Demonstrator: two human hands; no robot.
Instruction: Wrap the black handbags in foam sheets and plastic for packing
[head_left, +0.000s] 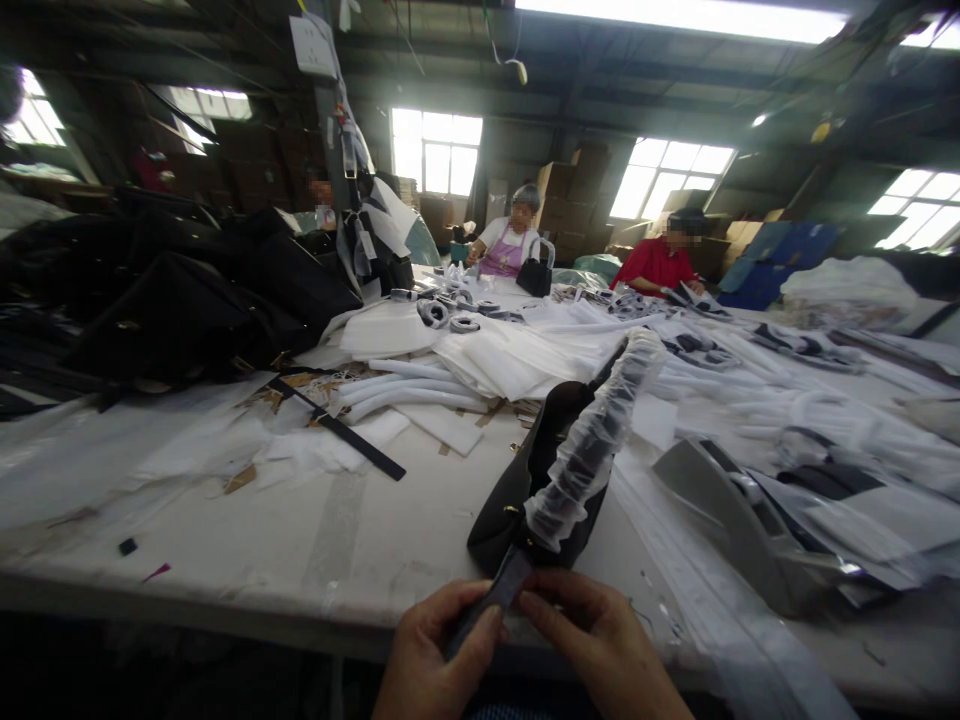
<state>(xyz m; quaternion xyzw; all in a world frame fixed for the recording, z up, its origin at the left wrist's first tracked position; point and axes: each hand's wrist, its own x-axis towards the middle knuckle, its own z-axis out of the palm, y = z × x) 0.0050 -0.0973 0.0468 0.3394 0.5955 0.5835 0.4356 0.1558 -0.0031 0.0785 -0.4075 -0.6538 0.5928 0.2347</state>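
Observation:
A black handbag [525,490] lies on the white worktable [315,540] just beyond my hands. Its black strap [592,440] is wrapped in thin translucent white paper or film and rises toward the upper right. The bare lower end of that strap runs down between my hands. My left hand [431,650] is closed on the strap end, thumb on top. My right hand [600,640] pinches the same end from the right, fingertips meeting the left thumb.
Black bags [172,290] are heaped at the left. White wrapping sheets [517,360] and rolled paper cover the table's middle. A black strip [345,435] lies flat. Grey-wrapped pieces [742,520] sit at the right. Two people [510,240] work at the far end.

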